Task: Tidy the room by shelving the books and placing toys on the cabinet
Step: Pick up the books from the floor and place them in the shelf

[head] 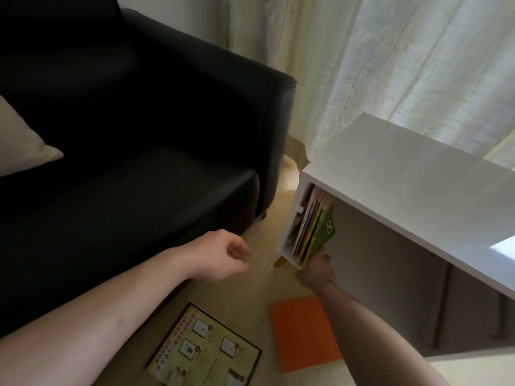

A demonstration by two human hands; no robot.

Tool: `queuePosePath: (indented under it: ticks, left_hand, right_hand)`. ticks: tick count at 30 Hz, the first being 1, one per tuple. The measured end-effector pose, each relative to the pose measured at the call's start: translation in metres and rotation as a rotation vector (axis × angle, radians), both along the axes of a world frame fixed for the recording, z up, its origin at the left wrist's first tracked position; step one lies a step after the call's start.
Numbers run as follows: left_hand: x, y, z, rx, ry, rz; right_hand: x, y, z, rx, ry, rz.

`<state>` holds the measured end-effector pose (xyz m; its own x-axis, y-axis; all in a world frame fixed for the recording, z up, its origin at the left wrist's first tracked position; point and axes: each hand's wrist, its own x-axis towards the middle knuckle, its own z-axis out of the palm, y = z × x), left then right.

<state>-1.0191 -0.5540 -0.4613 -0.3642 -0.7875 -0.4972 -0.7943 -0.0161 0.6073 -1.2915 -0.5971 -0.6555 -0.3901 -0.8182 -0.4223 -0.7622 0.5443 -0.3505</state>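
Note:
A white cabinet (404,174) stands at the right, with several thin books upright at the left end of its open shelf. The outermost is a green book (326,232) marked with an 8. My right hand (316,270) reaches into the shelf and holds the green book's lower edge, its fingers partly hidden behind the books. My left hand (220,257) hovers over the floor beside the sofa, fingers loosely curled, holding nothing. On the floor lie an orange book (302,332) and a yellow-green book (206,352) with pictures on its cover.
A black leather sofa (133,151) fills the left side, with a beige cushion (22,146) on it. Pale curtains (390,57) hang behind the cabinet. A narrow strip of light wooden floor (250,291) runs between sofa and cabinet.

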Motion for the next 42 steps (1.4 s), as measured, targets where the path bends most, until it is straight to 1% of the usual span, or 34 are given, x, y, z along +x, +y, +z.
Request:
queuePosePath:
  ticks: [2, 4, 5, 7, 9, 11, 15, 18, 19, 21, 24, 26, 28, 30, 32, 36, 42]
  left_hand:
    - [0.007, 0.0, 0.002, 0.015, -0.016, 0.013]
    - [0.016, 0.001, 0.007, 0.028, -0.047, 0.025]
    - [0.021, 0.002, 0.01, 0.034, -0.065, 0.036]
    - [0.036, 0.01, 0.018, 0.042, -0.106, 0.061]
    - [0.054, 0.021, 0.026, 0.045, -0.134, 0.098]
    - [0.065, 0.029, 0.028, 0.05, -0.14, 0.127]
    - [0.091, 0.059, 0.043, 0.004, -0.07, 0.225]
    - [0.107, 0.081, 0.054, -0.057, -0.011, 0.29]
    - [0.125, 0.1, 0.062, -0.08, -0.018, 0.34]
    - [0.136, 0.113, 0.065, -0.112, -0.013, 0.39]
    - [0.165, 0.149, 0.07, -0.13, -0.029, 0.497]
    - [0.172, 0.159, 0.071, -0.116, -0.011, 0.552]
    - [0.181, 0.173, 0.074, -0.128, -0.019, 0.599]
    - [0.185, 0.182, 0.076, -0.137, -0.03, 0.623]
    - [0.19, 0.192, 0.075, -0.136, -0.06, 0.661]
    - [0.199, 0.209, 0.072, -0.102, -0.143, 0.695]
    - [0.209, 0.211, 0.083, -0.031, -0.254, 0.638]
  right_hand:
    - [0.004, 0.009, 0.014, 0.129, 0.03, 0.11]
    - [0.013, 0.017, 0.038, 0.244, 0.063, 0.263]
    - [0.019, 0.021, 0.053, 0.279, 0.098, 0.345]
    - [0.037, 0.032, 0.088, 0.275, 0.163, 0.502]
    - [0.06, 0.044, 0.123, 0.189, 0.194, 0.638]
    - [0.078, 0.055, 0.153, 0.092, 0.176, 0.68]
    - [0.105, 0.09, 0.21, -0.072, 0.074, 0.779]
    - [0.116, 0.118, 0.241, -0.164, -0.023, 0.81]
    - [0.131, 0.132, 0.25, -0.201, -0.037, 0.832]
    - [0.138, 0.148, 0.257, -0.254, -0.063, 0.811]
    - [0.164, 0.172, 0.271, -0.314, -0.185, 0.835]
    - [0.169, 0.177, 0.271, -0.348, -0.252, 0.814]
    - [0.182, 0.179, 0.275, -0.331, -0.264, 0.866]
    - [0.191, 0.175, 0.279, -0.322, -0.335, 0.866]
    - [0.2, 0.172, 0.284, -0.359, -0.373, 0.879]
    - [0.211, 0.166, 0.282, -0.316, -0.356, 0.922]
    - [0.217, 0.159, 0.273, -0.207, -0.271, 0.968]
